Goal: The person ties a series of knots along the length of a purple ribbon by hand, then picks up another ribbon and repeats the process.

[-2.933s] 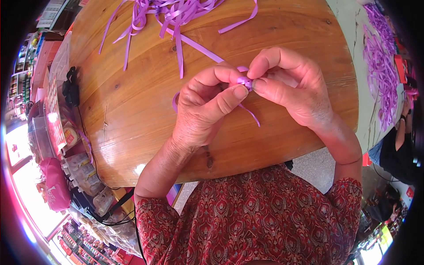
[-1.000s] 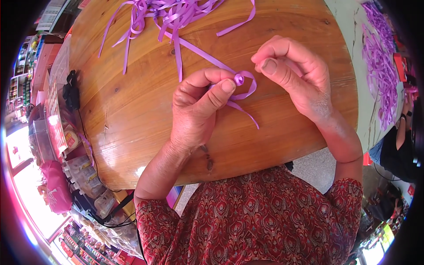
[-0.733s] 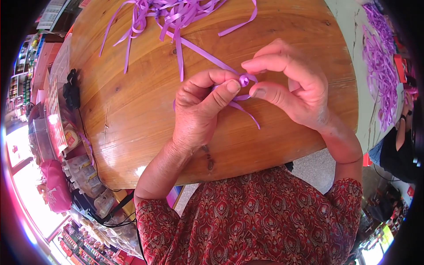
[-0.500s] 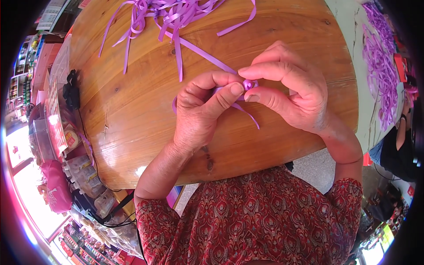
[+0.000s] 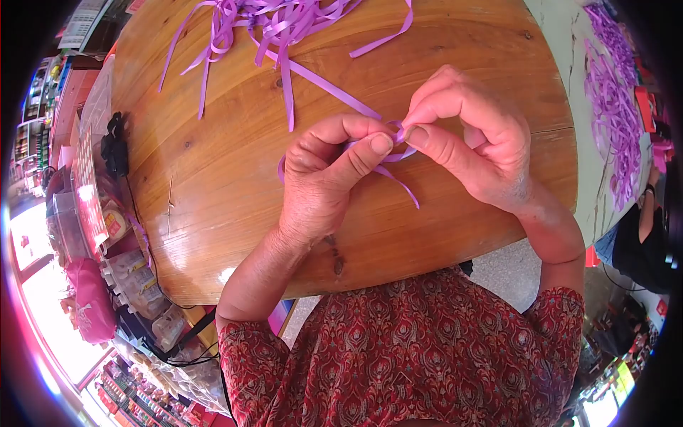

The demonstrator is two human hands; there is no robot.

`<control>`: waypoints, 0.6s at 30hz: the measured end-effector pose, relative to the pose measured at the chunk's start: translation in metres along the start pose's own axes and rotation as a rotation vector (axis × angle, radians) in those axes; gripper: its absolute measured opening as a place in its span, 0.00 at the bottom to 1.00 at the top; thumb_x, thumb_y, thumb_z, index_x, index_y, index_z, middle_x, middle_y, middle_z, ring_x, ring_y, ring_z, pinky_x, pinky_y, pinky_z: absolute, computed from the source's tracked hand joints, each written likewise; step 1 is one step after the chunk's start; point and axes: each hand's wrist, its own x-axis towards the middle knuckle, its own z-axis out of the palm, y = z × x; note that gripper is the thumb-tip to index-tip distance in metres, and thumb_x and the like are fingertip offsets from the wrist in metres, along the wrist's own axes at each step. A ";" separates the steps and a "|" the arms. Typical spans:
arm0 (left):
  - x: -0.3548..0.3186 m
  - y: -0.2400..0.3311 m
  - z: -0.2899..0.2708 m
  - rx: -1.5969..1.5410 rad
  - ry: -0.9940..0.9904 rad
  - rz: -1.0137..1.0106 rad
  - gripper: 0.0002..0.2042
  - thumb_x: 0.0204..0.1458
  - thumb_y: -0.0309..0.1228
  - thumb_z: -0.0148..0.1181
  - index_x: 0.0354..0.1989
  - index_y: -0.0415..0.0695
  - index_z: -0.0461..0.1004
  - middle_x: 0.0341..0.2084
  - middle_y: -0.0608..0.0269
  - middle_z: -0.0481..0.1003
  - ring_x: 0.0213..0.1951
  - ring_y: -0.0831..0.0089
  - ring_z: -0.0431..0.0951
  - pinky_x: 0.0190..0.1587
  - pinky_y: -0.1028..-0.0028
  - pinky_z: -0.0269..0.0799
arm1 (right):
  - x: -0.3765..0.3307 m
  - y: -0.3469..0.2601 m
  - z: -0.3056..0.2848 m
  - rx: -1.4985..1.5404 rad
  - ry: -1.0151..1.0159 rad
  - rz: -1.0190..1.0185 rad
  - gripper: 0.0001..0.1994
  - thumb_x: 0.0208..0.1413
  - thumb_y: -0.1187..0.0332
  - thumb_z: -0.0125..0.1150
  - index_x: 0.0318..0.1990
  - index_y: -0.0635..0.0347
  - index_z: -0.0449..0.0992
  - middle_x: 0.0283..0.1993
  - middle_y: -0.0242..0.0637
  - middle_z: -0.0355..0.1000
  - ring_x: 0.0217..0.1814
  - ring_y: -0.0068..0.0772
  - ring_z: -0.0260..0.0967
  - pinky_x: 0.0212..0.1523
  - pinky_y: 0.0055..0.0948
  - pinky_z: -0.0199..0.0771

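Above the wooden table, my left hand (image 5: pixel 329 167) pinches a narrow purple ribbon (image 5: pixel 398 184) between thumb and forefinger. My right hand (image 5: pixel 473 139) has its thumb and forefinger closed on the same ribbon, right beside the left fingertips. A small loop of ribbon shows between the two hands. One loose tail hangs below them toward me, and another stretch runs up and left toward a heap of purple ribbons (image 5: pixel 295 25). The exact fold at the fingertips is partly hidden.
The wooden table (image 5: pixel 235 192) has a thin needle-like piece (image 5: pixel 170 203) lying at its left. More purple ribbons (image 5: pixel 615 114) lie on a pale surface at the right. A pink pouch (image 5: pixel 92 300) and plastic boxes crowd the left. Another person's arm (image 5: pixel 647 206) shows at far right.
My right thumb and forefinger, apart around a small purple knot before, have closed together on the ribbon. A loop now shows between the hands. My left hand has barely moved.
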 end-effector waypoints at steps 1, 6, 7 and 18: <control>0.000 0.000 0.000 -0.006 0.006 -0.005 0.04 0.54 0.21 0.58 0.37 0.38 0.75 0.36 0.61 0.77 0.40 0.75 0.77 0.46 0.74 0.75 | -0.001 0.000 0.000 0.034 -0.004 0.035 0.05 0.51 0.82 0.60 0.35 0.66 0.73 0.34 0.38 0.70 0.36 0.28 0.67 0.36 0.24 0.67; 0.001 0.000 -0.001 -0.003 -0.015 0.009 0.04 0.55 0.21 0.57 0.38 0.37 0.75 0.36 0.60 0.78 0.40 0.74 0.77 0.47 0.73 0.75 | -0.002 0.003 0.000 0.113 -0.002 0.079 0.04 0.52 0.81 0.59 0.35 0.66 0.73 0.34 0.37 0.70 0.36 0.28 0.66 0.37 0.24 0.66; 0.001 0.000 -0.001 0.001 -0.026 0.015 0.04 0.55 0.21 0.57 0.38 0.37 0.75 0.36 0.59 0.78 0.40 0.73 0.77 0.47 0.73 0.75 | -0.002 0.002 0.000 0.124 -0.003 0.086 0.04 0.53 0.81 0.58 0.35 0.66 0.73 0.34 0.37 0.70 0.37 0.27 0.66 0.37 0.24 0.66; 0.001 0.001 0.001 -0.022 -0.020 0.012 0.04 0.55 0.21 0.56 0.38 0.35 0.74 0.36 0.57 0.77 0.41 0.69 0.78 0.48 0.69 0.75 | -0.004 0.004 0.000 0.195 0.019 0.153 0.03 0.54 0.80 0.58 0.35 0.66 0.73 0.35 0.37 0.70 0.38 0.26 0.65 0.37 0.23 0.66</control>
